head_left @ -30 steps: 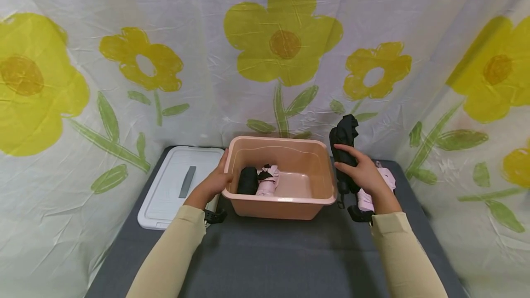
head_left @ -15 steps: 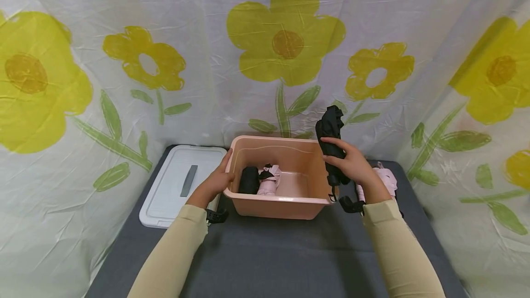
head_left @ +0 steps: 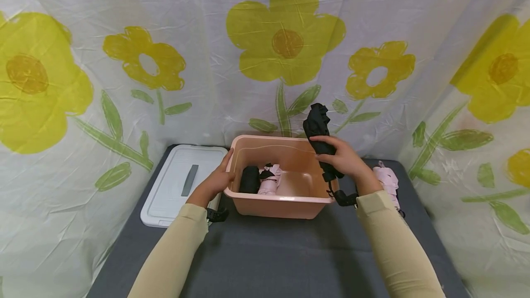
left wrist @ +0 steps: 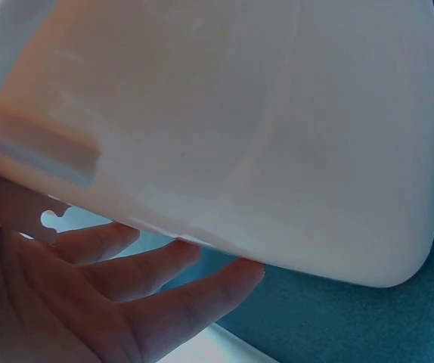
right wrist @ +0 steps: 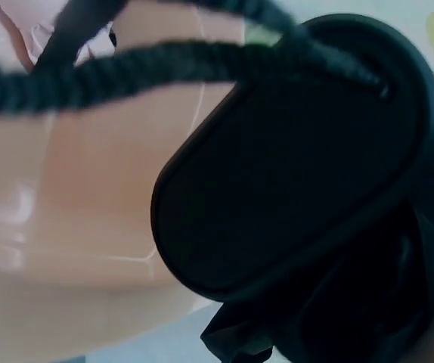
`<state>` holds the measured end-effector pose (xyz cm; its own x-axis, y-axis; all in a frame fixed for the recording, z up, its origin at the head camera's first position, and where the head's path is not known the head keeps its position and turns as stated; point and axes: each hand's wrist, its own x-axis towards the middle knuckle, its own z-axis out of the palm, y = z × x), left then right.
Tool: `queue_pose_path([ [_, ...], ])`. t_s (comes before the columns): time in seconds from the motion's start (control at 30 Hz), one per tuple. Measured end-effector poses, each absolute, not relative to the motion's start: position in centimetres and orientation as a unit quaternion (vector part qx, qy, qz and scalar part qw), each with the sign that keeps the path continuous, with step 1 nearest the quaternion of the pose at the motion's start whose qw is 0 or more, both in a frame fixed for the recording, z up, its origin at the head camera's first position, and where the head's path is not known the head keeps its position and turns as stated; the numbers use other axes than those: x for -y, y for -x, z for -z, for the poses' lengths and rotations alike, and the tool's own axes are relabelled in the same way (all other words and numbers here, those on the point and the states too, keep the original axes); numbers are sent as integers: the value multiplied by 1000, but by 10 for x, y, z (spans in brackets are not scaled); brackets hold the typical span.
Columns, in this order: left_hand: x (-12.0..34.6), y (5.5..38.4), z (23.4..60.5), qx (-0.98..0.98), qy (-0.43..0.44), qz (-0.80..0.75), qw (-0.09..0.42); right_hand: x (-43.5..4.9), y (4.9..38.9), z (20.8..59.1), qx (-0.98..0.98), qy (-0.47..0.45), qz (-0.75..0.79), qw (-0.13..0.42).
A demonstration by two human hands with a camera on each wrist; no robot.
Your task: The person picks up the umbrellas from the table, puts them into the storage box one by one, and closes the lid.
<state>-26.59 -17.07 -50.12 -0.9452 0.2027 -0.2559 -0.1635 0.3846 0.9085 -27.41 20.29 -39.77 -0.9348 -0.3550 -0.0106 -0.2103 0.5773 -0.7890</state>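
A folded black umbrella (head_left: 318, 125) is gripped in my right hand (head_left: 342, 157) above the right end of a pink storage bin (head_left: 281, 206). Its flat handle end (right wrist: 292, 159) and wrist cord (right wrist: 149, 72) fill the right wrist view. My left hand (head_left: 216, 182) holds the bin's left rim. In the left wrist view, that hand's fingers (left wrist: 194, 299) touch the bin's outer wall (left wrist: 277, 151); the thumb is mostly out of sight there. Inside the bin, at its left, a black rolled bundle (head_left: 250, 180) lies beside a folded pink umbrella (head_left: 270, 183).
To the left lies a white lid (head_left: 174, 174) with a grey handle. Another folded pink umbrella (head_left: 387, 180) is on the dark grey table (head_left: 273, 256), right of my right forearm. A flowered curtain (head_left: 207, 59) hangs behind the table and along both sides.
My right hand has carried the black umbrella leftward, from beside the bin to over its right end. The pink umbrella at the right is less covered now. My left hand stays at the rim.
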Motion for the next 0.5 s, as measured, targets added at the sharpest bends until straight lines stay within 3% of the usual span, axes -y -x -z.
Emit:
queue_pose_path([
  [0.5, 174, 270, 497, -793, 0, -576, 200, -185, 289, 405, -901, 204, 367, 110],
])
